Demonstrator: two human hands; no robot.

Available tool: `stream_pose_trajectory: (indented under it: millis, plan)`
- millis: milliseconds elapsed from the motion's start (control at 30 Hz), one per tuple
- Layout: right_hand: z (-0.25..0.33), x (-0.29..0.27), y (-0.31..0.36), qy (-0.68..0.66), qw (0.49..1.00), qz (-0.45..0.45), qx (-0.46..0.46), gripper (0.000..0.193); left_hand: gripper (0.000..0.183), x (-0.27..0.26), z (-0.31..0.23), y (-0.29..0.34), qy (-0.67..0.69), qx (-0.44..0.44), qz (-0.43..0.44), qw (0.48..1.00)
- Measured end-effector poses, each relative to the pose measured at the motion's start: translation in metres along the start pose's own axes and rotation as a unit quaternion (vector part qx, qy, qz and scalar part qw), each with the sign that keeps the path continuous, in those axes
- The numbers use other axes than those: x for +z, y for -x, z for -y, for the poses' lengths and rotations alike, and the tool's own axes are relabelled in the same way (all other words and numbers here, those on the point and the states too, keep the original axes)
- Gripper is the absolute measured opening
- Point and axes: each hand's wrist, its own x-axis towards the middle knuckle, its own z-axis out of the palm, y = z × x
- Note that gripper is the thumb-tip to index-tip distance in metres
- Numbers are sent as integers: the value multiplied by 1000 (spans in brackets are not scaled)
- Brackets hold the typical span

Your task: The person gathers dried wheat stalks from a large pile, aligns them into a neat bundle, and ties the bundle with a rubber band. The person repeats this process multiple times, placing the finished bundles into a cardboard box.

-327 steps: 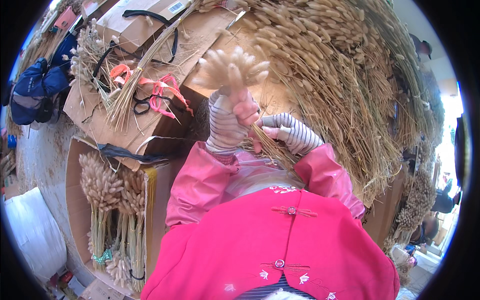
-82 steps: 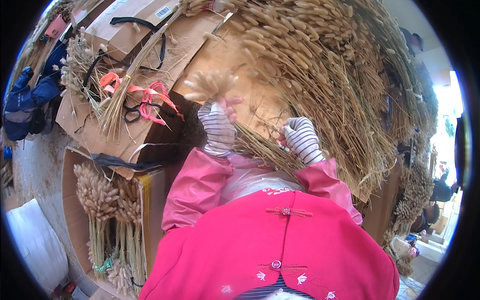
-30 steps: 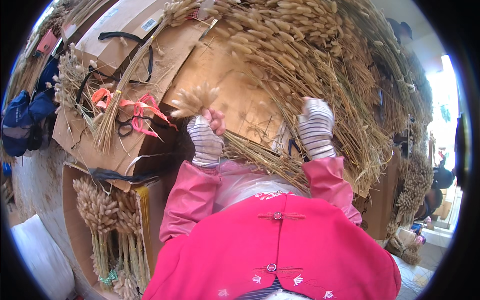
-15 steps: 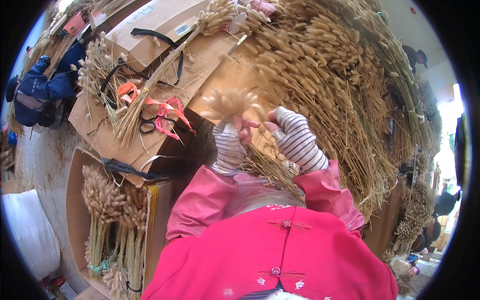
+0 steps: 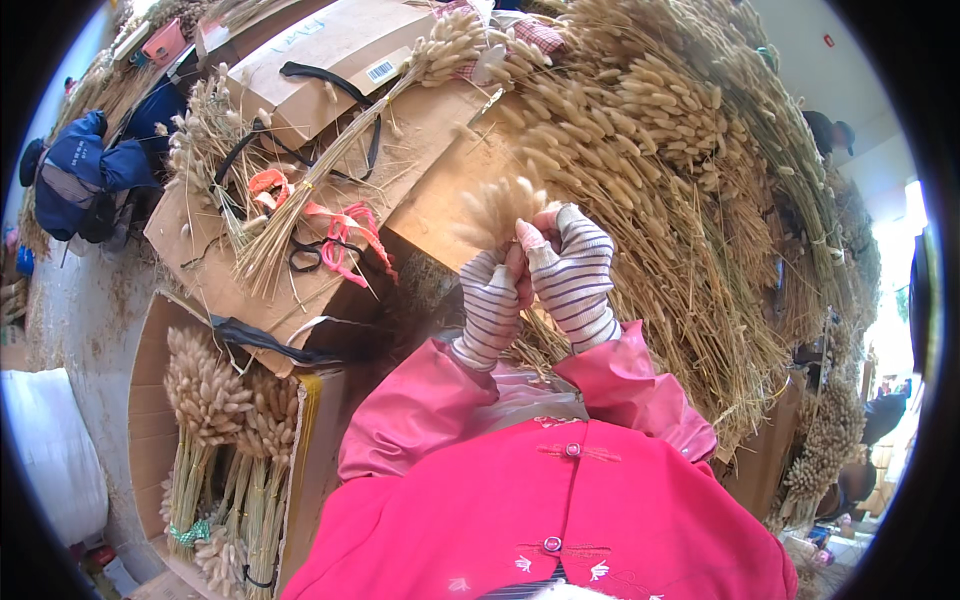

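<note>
Both my hands wear striped fingerless gloves and meet in front of my chest. My left hand (image 5: 492, 298) is closed round the stems of a small bunch of fluffy bunny-tail grass (image 5: 500, 208), just below its heads. My right hand (image 5: 572, 272) presses against the same bunch from the right, fingers bent and pinching at the heads or upper stems; exactly what they grip is hidden. Beyond and to the right lies a big heap of dried bunny-tail grass (image 5: 620, 130), heads toward the far side, stems toward me.
On a cardboard box (image 5: 420, 135) at left lie a tied bunch (image 5: 300, 215), pink ribbons (image 5: 350, 235) and black straps (image 5: 375, 140). An open carton (image 5: 150, 400) at lower left holds finished-looking bunches (image 5: 205, 390). A person in blue (image 5: 85, 180) is at far left.
My right hand has moved left to meet my left hand at the bunch. My left hand and the bunch have shifted right.
</note>
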Motion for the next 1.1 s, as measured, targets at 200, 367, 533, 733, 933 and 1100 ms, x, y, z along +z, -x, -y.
stream_pose_trajectory:
  millis: [200, 367, 533, 733, 933, 1100]
  plan:
    - [5, 1, 0, 203, 968, -67, -133, 16, 25, -4, 9, -1, -36, 8, -15, 999]
    - [21, -7, -2, 287, 935, -32, -207, 15, 22, -16, 20, -1, -143, 123, 13, 982]
    - [39, -15, -2, 254, 951, -3, -176, 16, 22, -18, 21, -2, -222, 172, 19, 960]
    - [47, -22, -15, 218, 953, 11, -209, 15, 30, -8, 16, -2, -272, 253, 22, 928]
    - [46, -28, -19, 228, 941, 18, -251, 11, 32, -11, 21, -4, -254, 289, 49, 922]
    - [42, -25, -18, 229, 937, 16, -262, 11, 24, -18, 22, -2, -317, 332, 56, 887]
